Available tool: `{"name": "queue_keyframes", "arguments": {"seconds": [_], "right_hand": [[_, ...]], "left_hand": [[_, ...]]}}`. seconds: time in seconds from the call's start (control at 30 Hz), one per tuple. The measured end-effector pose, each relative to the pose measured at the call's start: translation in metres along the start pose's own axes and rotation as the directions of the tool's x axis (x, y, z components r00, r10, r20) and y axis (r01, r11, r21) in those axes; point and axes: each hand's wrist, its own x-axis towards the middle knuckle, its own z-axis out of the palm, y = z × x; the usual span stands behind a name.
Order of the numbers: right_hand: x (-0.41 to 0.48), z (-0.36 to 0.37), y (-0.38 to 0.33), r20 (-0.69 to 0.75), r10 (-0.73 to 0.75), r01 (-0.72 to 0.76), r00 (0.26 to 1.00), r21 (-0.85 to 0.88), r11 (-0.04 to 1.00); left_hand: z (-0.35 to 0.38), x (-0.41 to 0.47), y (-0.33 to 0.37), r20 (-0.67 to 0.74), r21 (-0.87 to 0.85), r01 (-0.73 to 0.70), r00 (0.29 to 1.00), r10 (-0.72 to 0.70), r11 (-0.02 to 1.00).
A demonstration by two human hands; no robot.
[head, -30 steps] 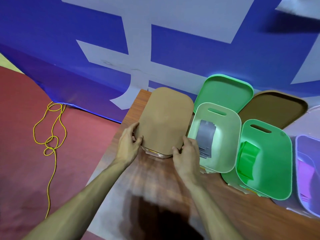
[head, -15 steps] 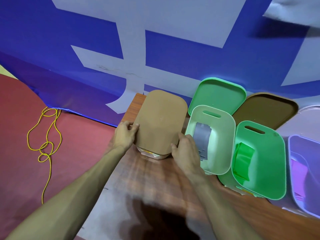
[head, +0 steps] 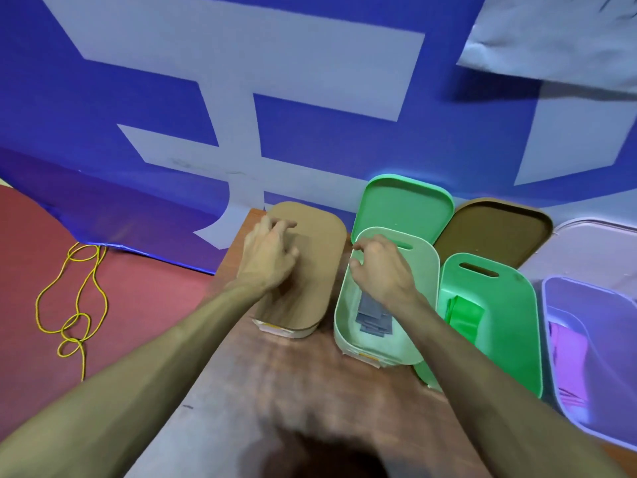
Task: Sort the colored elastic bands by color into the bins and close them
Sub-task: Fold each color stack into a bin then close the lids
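Two hands are seen loosely curled, with nothing gripped: the left hand [head: 269, 258] is held over the brown lid [head: 313, 288] on the leftmost bin [head: 286, 331]; the right hand [head: 379, 267] is held above the pale green bin [head: 425, 281], where grey bands [head: 374, 319] are kept.

At the far left corner of the reddish-brown wood-grain tabletop [head: 275, 374], a tan lid [head: 310, 263] covers a cream bin [head: 293, 331]. Toward the right edge follow a pale mint bin [head: 344, 326] with grey bands [head: 374, 320], a bright green bin [head: 510, 326] with a green band [head: 463, 313], and a lilac bin [head: 593, 339] with pink bands [head: 568, 343]. Along the far edge are a green lid [head: 403, 205], a brown lid [head: 489, 232] and a pale lilac lid [head: 593, 250], before a blue banner [head: 103, 98] with pale grey shapes; off the left edge a yellow cord [head: 79, 298] lies on red floor [head: 120, 305].
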Motion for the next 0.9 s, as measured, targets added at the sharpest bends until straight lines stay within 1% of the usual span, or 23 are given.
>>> {"name": "queue_keyframes", "arguments": {"seconds": [0.07, 0.17, 0.2, 0.27, 0.33, 0.43, 0.5, 0.57, 0.63, 0.7, 0.8, 0.87, 0.9], "right_hand": [[0.011, -0.019, 0.014, -0.014, -0.006, 0.006, 1.0, -0.019, 1.0], [0.026, -0.044, 0.04, -0.051, -0.001, -0.001, 0.999, -0.044, 0.999], [0.03, -0.052, 0.049, -0.072, 0.008, -0.012, 0.997, -0.047, 0.999], [0.037, -0.066, 0.067, -0.117, 0.021, -0.026, 0.993, -0.037, 0.999], [0.042, -0.076, 0.084, -0.164, 0.035, -0.037, 0.986, -0.007, 0.999], [0.046, -0.08, 0.104, -0.227, 0.057, -0.046, 0.972, 0.052, 0.998], [0.048, -0.076, 0.114, -0.197, 0.067, -0.053, 0.978, 0.073, 0.996], [0.051, -0.071, 0.122, -0.135, 0.066, -0.052, 0.989, 0.107, 0.993], [0.052, -0.066, 0.126, -0.146, 0.066, -0.036, 0.987, 0.196, 0.98], [0.051, -0.063, 0.128, -0.216, 0.095, -0.032, 0.972, 0.278, 0.96], [0.047, -0.06, 0.129, -0.266, 0.105, -0.017, 0.958, 0.313, 0.95], [0.04, -0.06, 0.128, -0.295, 0.079, 0.022, 0.952, 0.323, 0.946], [0.035, -0.06, 0.128, -0.317, 0.068, 0.046, 0.946, 0.34, 0.939]], "left_hand": [[0.007, 0.014, 0.022, 0.023, -0.076, -0.044, 0.999, 0.046, 0.996], [0.019, 0.033, 0.055, 0.059, -0.204, -0.074, 0.994, 0.088, 0.976], [0.022, 0.039, 0.065, 0.08, -0.208, -0.103, 0.989, 0.122, 0.973], [0.03, 0.05, 0.081, 0.118, -0.157, -0.19, 0.971, 0.209, 0.969], [0.037, 0.061, 0.095, 0.128, -0.144, -0.223, 0.962, 0.241, 0.964], [0.046, 0.078, 0.113, 0.115, -0.223, -0.134, 0.98, 0.163, 0.965], [0.05, 0.088, 0.122, 0.145, -0.31, -0.059, 0.983, 0.109, 0.949], [0.049, 0.095, 0.127, 0.176, -0.438, 0.052, 0.984, 0.029, 0.897], [0.046, 0.097, 0.131, 0.195, -0.53, 0.149, 0.979, -0.051, 0.835], [0.045, 0.094, 0.133, 0.208, -0.54, 0.174, 0.976, -0.07, 0.824], [0.043, 0.085, 0.134, 0.203, -0.587, 0.214, 0.972, -0.114, 0.781], [0.041, 0.075, 0.131, 0.169, -0.609, 0.225, 0.974, -0.152, 0.761], [0.04, 0.07, 0.128, 0.131, -0.614, 0.204, 0.979, -0.156, 0.762]]}}
